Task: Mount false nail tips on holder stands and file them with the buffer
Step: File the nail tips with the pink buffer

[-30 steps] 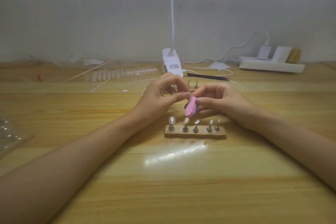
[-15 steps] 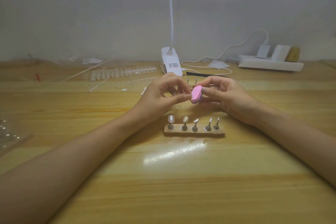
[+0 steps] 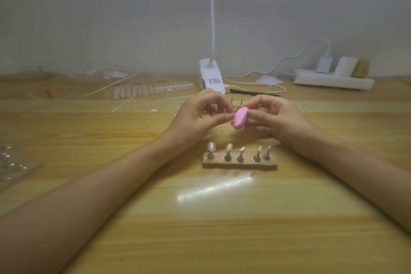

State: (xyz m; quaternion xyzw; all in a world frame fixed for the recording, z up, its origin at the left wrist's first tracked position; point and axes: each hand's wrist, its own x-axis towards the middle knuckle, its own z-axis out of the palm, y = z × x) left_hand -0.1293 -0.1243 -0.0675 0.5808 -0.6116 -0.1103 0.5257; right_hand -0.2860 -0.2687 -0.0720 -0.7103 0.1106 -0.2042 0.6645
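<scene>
Now our right hand (image 3: 278, 118) grips the pink buffer (image 3: 239, 120) between thumb and fingers, and it rides higher than a second ago. Then it hung low, its end close above the row of stands; now it is lifted clear of them and tilted, its upper end close against the fingertips of our left hand (image 3: 195, 118). That hand's thumb and forefinger are drawn together beside the buffer, but whether they pinch a nail tip or a stand we cannot tell, since the fingers hide the spot. We judge that the filing goes on in the air, on one piece held between the hands, not on the row.

The holder base (image 3: 240, 163) lies untouched just nearer to us than the hands, with five stands upright in it. The two leftmost carry clear nail tips (image 3: 211, 147); the rest are too small to make out.

Under it all is a pale wooden table (image 3: 222, 229) with a patch of glare. Behind the hands lie a black tool (image 3: 255, 93), a white lamp base (image 3: 211, 78) and a cable running to a power strip (image 3: 333, 80) on the right. A strip of spare tips (image 3: 153, 90) lies to the left — and clear packaging (image 3: 11, 162) at the left edge. The wall behind is plain and pale.
</scene>
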